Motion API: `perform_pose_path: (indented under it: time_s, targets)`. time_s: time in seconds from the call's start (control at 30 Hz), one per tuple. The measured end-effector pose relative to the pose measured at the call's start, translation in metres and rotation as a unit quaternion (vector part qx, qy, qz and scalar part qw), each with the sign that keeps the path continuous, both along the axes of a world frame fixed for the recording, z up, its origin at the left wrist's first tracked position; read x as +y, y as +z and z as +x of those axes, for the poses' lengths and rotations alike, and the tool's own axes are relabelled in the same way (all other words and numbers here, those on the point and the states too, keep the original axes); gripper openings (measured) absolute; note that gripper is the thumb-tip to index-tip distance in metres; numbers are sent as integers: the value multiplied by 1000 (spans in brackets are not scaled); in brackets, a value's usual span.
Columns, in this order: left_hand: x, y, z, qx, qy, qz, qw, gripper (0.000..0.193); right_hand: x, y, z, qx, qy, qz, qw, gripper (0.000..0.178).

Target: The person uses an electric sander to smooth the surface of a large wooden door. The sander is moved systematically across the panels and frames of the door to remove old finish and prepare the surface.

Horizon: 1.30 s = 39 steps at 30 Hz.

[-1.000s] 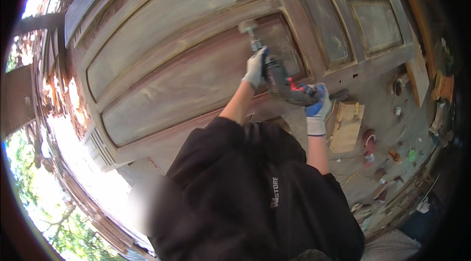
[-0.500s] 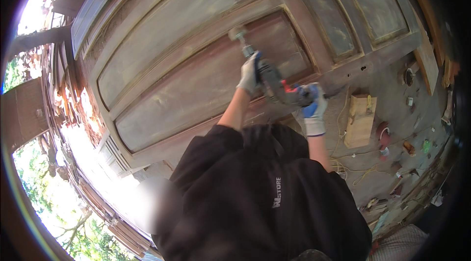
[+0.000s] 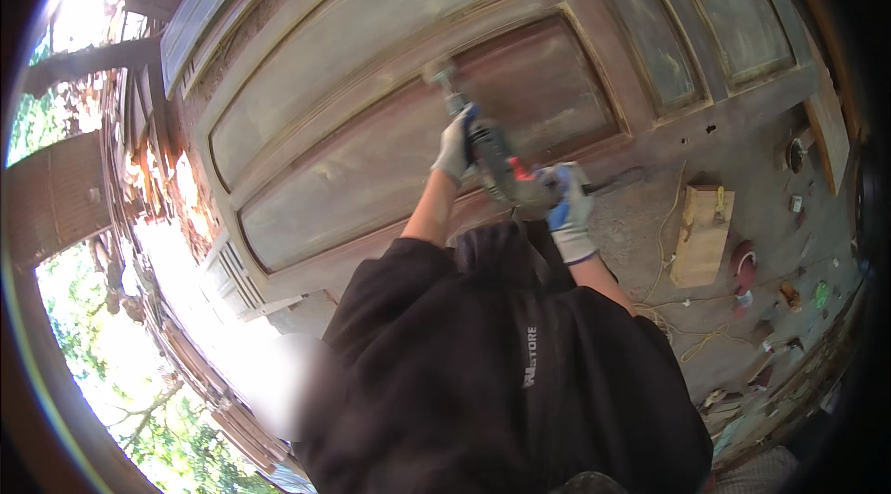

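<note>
Both my hands, in pale gloves with blue, hold a dark corded power tool [image 3: 495, 162] with a red part. My left hand [image 3: 454, 146] is closed round its front part, near the shaft. Farther back, my right hand [image 3: 572, 211] grips the rear end, where a dark cord comes out. The blurred round head [image 3: 440, 72] on the shaft's end is at the moulding of a large panelled wooden door [image 3: 339, 164], touching or very close. Brown-red wood shows at the panel's right part; elsewhere the surface looks greyish and dusty.
Right of the door, a wooden block [image 3: 703, 239] stands on the grey floor. Yellowish cord [image 3: 710, 343] lies in loops near it. Small litter and a green bottle-like piece [image 3: 821, 292] are scattered farther right. Stacked boards [image 3: 172, 345] line the left, beside bright foliage.
The tool's head has moved left along the panel's upper moulding, and both hands have gone left with it. The whole view has shifted slightly, with the door appearing farther right.
</note>
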<state>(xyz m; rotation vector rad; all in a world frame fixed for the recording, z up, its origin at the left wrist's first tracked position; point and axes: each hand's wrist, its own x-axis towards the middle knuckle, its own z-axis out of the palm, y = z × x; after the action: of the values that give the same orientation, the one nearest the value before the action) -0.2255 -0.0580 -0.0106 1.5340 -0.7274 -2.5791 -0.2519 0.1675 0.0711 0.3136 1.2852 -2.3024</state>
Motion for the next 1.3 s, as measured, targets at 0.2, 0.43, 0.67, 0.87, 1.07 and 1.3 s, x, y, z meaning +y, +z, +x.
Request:
perform_pose_path:
  time_s: [0.2,0.43,0.67,0.87,1.07,1.3]
  targets:
    - [-47,7,82,-32,58,-5,998,27,-46,-15,41,-44,103,-40,993,14]
    - [0,-21,23,-34,44,-77,995,30,4,-15,14,19,45,-54,997,17]
    - [1,9,-1,-81,-64,-146,984,38,6,-20,15,-7,-19,-34,999,20]
    - [-42,-13,71,-74,-45,-155,984,39,-38,-23,85,-26,-12,-8,1000,20]
    - [-96,-12,184,-89,8,-138,986,31,-91,-22,182,5,50,-21,999,21]
    - [-153,-14,294,32,77,-49,995,31,-148,-32,265,17,108,-30,994,15]
